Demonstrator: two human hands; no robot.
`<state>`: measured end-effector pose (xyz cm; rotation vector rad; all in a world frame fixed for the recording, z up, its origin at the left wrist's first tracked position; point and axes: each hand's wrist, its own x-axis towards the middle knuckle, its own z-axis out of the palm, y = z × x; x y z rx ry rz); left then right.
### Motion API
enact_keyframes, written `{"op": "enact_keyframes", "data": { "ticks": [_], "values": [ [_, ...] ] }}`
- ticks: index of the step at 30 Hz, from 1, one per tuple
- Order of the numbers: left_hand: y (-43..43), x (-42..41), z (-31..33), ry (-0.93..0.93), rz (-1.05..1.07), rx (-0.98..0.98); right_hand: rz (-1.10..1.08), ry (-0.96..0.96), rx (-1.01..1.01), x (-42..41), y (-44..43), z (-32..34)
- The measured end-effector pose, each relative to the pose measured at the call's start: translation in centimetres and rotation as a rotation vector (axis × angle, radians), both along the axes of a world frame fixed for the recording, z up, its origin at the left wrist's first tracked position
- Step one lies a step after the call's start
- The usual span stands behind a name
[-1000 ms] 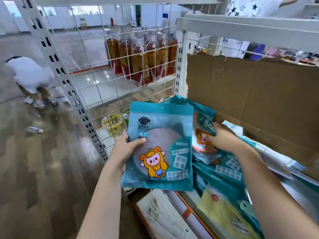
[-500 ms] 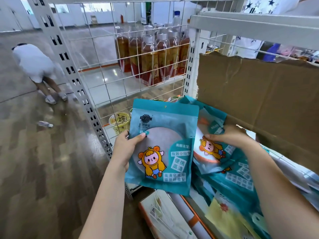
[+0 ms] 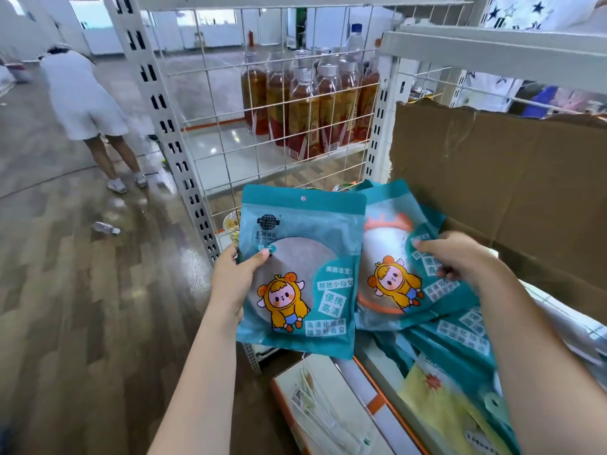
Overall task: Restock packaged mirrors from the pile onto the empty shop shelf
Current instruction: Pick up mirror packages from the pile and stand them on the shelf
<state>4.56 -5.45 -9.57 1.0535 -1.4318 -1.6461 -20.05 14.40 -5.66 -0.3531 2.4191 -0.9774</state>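
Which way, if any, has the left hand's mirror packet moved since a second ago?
Yes, leftward. The mirror packet in the left hand overlapped the left edge of the cardboard sheet before; now it sits clear.

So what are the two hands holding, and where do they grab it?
The left hand holds one teal mirror packet by its left edge, thumb on the front. The right hand holds a second teal packet by its right side.

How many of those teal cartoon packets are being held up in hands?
2. The left hand grips the front packet by its left edge; the right hand holds the rear packet, partly tucked behind it. More lie in the pile below, some probably hidden.
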Motion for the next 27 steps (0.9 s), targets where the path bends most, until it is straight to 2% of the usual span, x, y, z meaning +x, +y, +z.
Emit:
{"op": "enact_keyframes", "data": {
  "ticks": [5, 9, 11, 13, 19, 23, 27],
  "values": [
    [-1.1, 0.4, 0.4, 0.042, -0.032, -0.027, -0.098, -0.04, -0.219, 2.4, 1.0, 1.8],
    [-2.3, 0.8, 0.7, 0.088, -0.1, -0.052, -0.233, 0.256, -0.185, 5.4, 0.4, 1.8],
    [-3.2, 1.5, 0.7, 0.108, -0.158, -0.06, -0.331, 0.354, -0.237, 7.4, 0.3, 1.1],
    [-4.3, 2.3, 1.0, 0.12, -0.202, -0.052, -0.42, 0.392, -0.299, 9.8, 0.1, 0.6],
    [-4.5, 4.4, 2.3, 0.233, -0.291, -0.048, -0.6, 0.499, -0.256, 16.0, 0.8, 1.0],
    [-2.8, 5.1, 3.1, 0.295, -0.351, -0.026, -0.718, 0.534, -0.362, 18.5, 3.6, 0.5],
    [0.3, 5.3, 3.6, 0.326, -0.439, -0.044, -0.836, 0.586, -0.367, 21.3, 8.1, 0.3]
  ]
}}
